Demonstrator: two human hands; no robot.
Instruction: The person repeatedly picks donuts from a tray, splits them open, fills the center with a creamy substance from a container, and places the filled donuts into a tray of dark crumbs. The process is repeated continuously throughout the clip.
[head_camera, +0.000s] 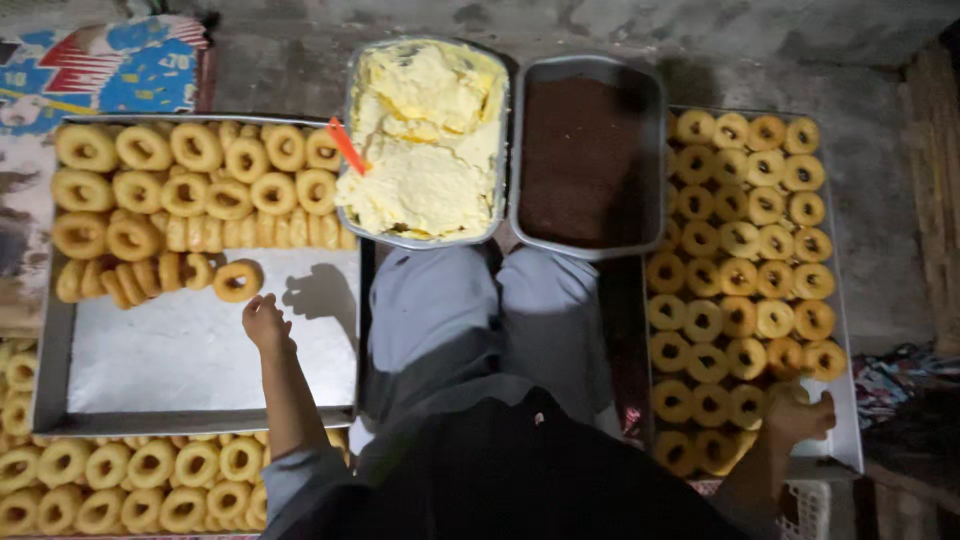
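My left hand (266, 322) reaches over the bare part of a large metal tray (190, 350), fingers loosely curled, just below a plain ring doughnut (238, 280) lying flat; it holds nothing that I can see. Several more doughnuts (190, 180) fill the tray's far half, some flat, some on edge. My right hand (800, 415) rests on the near corner of a second tray (848, 440) packed with doughnuts (745, 240), fingers closed over one doughnut at its near edge.
Between the trays stand a pan of pale yellow cream (425, 140) with an orange spatula (347, 146) stuck in it, and a pan of dark brown sprinkles (585, 160). My knees in grey trousers (490, 310) sit below them. More doughnuts (130, 480) lie at lower left.
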